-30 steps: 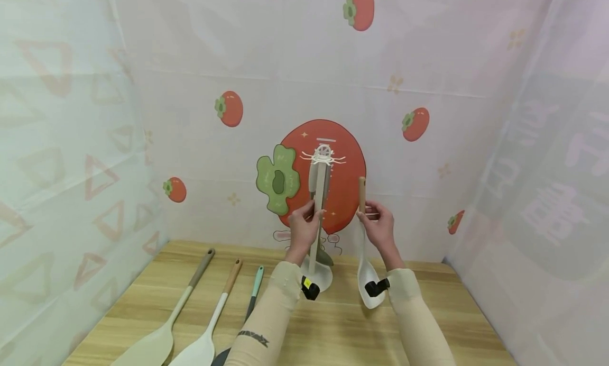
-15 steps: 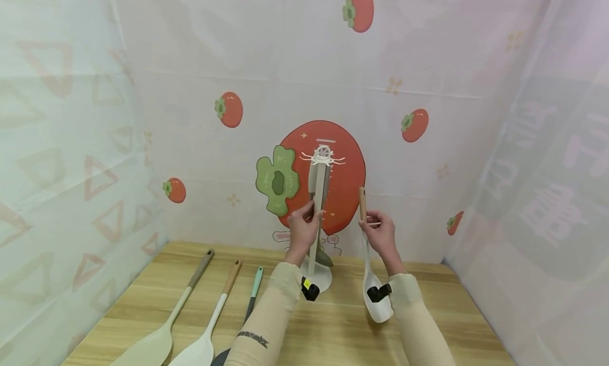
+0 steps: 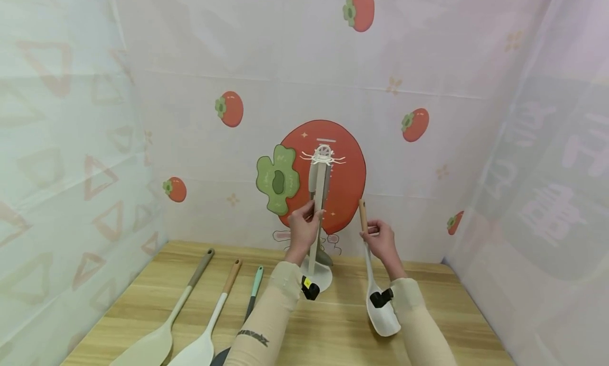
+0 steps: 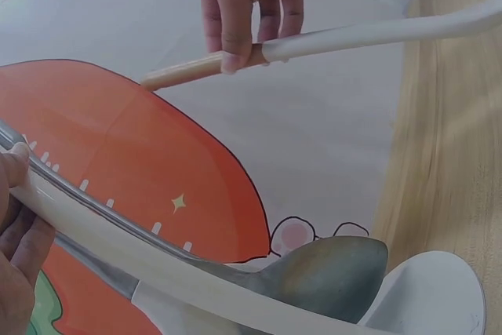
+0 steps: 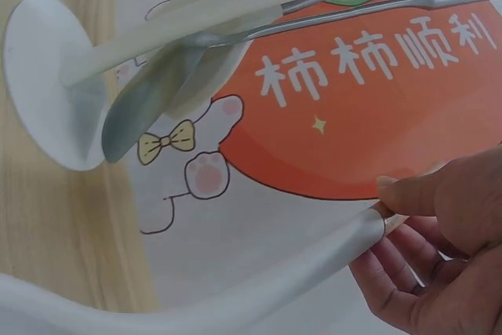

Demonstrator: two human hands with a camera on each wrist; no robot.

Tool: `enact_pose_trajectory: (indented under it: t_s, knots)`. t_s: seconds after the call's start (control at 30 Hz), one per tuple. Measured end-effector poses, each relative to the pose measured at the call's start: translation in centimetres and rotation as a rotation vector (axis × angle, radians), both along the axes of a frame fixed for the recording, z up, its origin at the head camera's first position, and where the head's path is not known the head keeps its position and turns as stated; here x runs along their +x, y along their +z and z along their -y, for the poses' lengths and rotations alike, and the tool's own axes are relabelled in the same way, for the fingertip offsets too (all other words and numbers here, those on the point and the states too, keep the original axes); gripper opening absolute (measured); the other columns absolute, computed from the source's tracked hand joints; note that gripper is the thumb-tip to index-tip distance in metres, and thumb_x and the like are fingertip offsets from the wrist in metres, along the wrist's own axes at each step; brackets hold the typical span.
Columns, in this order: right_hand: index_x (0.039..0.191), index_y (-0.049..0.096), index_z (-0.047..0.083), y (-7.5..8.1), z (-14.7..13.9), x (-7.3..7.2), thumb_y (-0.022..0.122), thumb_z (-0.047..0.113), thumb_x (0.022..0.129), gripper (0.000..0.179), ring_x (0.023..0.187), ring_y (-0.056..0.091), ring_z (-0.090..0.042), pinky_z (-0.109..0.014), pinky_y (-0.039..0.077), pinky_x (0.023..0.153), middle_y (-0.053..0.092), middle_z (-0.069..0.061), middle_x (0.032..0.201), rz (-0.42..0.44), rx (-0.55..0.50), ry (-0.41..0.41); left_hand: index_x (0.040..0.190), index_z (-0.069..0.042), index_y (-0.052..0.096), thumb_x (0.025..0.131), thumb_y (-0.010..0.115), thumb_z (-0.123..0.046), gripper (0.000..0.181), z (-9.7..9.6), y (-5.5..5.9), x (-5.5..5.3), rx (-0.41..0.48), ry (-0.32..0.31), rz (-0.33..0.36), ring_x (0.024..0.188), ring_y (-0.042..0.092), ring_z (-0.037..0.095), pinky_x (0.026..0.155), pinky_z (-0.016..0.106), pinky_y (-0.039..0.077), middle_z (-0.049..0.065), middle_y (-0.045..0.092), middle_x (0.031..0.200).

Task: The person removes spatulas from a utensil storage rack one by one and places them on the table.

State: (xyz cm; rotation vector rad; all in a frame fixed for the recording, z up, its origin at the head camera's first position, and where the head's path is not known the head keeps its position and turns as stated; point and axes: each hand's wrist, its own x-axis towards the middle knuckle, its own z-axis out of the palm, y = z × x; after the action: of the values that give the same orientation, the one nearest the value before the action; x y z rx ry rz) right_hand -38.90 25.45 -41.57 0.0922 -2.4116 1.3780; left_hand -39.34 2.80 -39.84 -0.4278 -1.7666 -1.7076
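Observation:
A slim white utensil stand (image 3: 320, 189) has a round base (image 5: 47, 92) and a ring of hooks (image 3: 323, 158) on top. My left hand (image 3: 303, 231) grips its pole between thumb and fingers. From the hooks hang a metal-shafted spoon with a grey-green bowl (image 4: 337, 278) and another utensil, partly hidden behind the pole. To the right, my right hand (image 3: 381, 240) pinches a white spatula (image 3: 384, 319) by its wooden handle (image 3: 363, 215). The spatula leans slightly, blade down, apart from the stand. The blade lies outside the right wrist view.
On the wooden table (image 3: 428, 313), at the left, lie a beige spatula (image 3: 152, 347) with a grey handle, a white spatula (image 3: 197, 350) with a wooden handle, and a dark utensil with a teal handle (image 3: 257, 282), partly behind my left sleeve. A printed cloth wall (image 3: 428, 186) stands behind.
My right hand has come down and slightly right with the white spatula, and its blade has swung toward me and to the right. The left hand and stand have stayed put.

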Motion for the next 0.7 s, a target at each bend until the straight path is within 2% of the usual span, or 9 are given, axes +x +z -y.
enact_pose_trajectory:
  t_s: [0.23, 0.47, 0.7]
  knots:
    - [0.115, 0.061, -0.010, -0.5, -0.4, 0.1, 0.070, 0.001, 0.091, 0.027, 0.082, 0.069, -0.028, -0.029, 0.057, 0.064, 0.068, -0.025, 0.097, 0.033, 0.067, 0.022, 0.127, 0.001, 0.070, 0.092, 0.073, -0.002, 0.035, -0.1, 0.2, 0.1, -0.001, -0.009, 0.016, 0.100, 0.075, 0.032, 0.082, 0.039, 0.062, 0.021, 0.073, 0.117]
    - [0.113, 0.060, -0.010, -1.0, -0.6, 0.2, 0.069, 0.002, 0.092, 0.026, 0.074, 0.068, -0.024, -0.027, 0.054, 0.060, 0.067, -0.024, 0.094, 0.077, 0.100, 0.020, 0.128, 0.000, 0.070, 0.093, 0.073, -0.003, 0.035, 0.0, 0.1, 0.1, -0.003, -0.007, 0.029, 0.101, 0.075, 0.031, 0.083, 0.037, 0.062, 0.019, 0.073, 0.118]
    - [0.111, 0.059, -0.010, -1.6, -0.7, 0.5, 0.070, 0.002, 0.090, 0.026, 0.074, 0.068, -0.025, -0.030, 0.055, 0.061, 0.066, -0.025, 0.094, 0.104, 0.105, 0.022, 0.127, 0.001, 0.070, 0.092, 0.073, -0.001, 0.035, 0.1, 0.0, 0.0, -0.004, -0.001, 0.002, 0.100, 0.075, 0.033, 0.082, 0.039, 0.062, 0.021, 0.073, 0.117]
